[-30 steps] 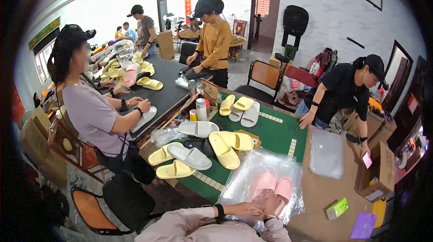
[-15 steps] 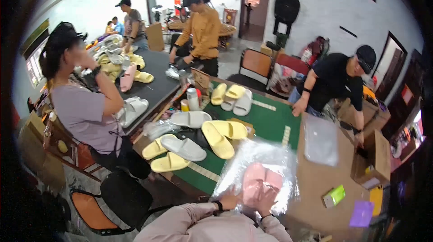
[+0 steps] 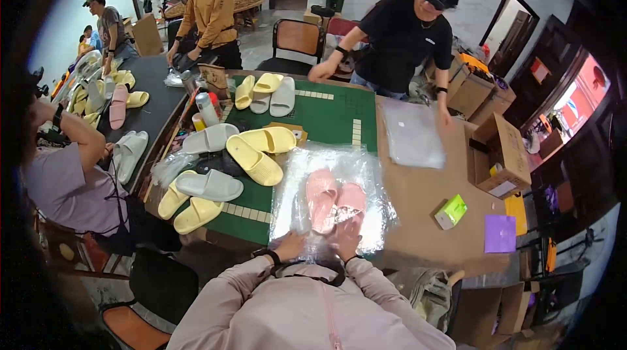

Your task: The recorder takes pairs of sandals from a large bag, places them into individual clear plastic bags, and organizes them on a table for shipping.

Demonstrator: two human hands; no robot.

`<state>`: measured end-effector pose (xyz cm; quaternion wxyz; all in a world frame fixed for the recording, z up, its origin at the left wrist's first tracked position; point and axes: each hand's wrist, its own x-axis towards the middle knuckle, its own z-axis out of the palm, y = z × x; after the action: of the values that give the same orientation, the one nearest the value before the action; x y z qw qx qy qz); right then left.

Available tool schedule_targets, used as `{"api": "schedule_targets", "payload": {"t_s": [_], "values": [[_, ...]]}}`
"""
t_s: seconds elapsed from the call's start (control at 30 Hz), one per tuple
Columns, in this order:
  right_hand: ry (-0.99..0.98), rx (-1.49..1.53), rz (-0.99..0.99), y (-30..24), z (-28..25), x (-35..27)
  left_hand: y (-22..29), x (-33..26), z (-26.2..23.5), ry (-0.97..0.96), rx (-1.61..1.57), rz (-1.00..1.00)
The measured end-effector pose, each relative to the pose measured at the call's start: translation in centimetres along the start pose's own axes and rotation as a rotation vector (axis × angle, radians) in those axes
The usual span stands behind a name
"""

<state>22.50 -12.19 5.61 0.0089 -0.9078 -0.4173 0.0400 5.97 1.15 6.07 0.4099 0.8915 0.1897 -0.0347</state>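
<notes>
A pair of pink slippers (image 3: pixel 322 200) lies side by side on the table in front of me, toes pointing away. Around and beneath them spreads a shiny clear plastic bag (image 3: pixel 371 177); glare hides whether they are inside it. At the bag's near left edge, my left hand (image 3: pixel 290 246) has its fingers closed on the plastic. My right hand (image 3: pixel 346 240) rests at the heel of the right slipper, its fingers stretched forward over it.
Yellow slippers (image 3: pixel 255 158) and grey slippers (image 3: pixel 210 185) lie to the left on the green mat (image 3: pixel 326 105). At the right are stacked clear bags (image 3: pixel 415 134), a green-and-white box (image 3: pixel 450 211), a purple packet (image 3: pixel 500 234) and an open carton (image 3: pixel 499 157). Co-workers stand around the tables.
My view has swung to the right. The pink slippers now lie apart and flatter, with my hands drawn to their near end. The co-worker in black has straightened from the carton.
</notes>
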Motion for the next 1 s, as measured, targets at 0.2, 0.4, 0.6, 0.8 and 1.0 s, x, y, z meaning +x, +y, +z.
{"api": "schedule_targets", "payload": {"t_s": [0.2, 0.4, 0.6, 0.8, 1.0], "values": [[0.191, 0.240, -0.009, -0.7, 0.2, 1.3, -4.8, -0.4, 2.4, 0.029, 0.058, 0.117], [0.153, 0.166, -0.019, -1.0, 1.2, -1.7, -3.2, -2.5, 1.2, 0.251, -0.315, -0.034], [-0.135, 0.327, -0.040, -0.1, -1.1, -1.4, -2.8, -3.0, 0.6, 0.220, -0.201, 0.037], [0.163, 0.211, -0.012, -2.0, -0.4, -0.7, -4.4, -2.7, -0.3, 0.101, 0.261, 0.308], [-0.540, 0.412, -0.170, -6.9, -7.1, -2.5, -5.6, -2.2, -0.6, 0.273, -0.082, 0.244]]}}
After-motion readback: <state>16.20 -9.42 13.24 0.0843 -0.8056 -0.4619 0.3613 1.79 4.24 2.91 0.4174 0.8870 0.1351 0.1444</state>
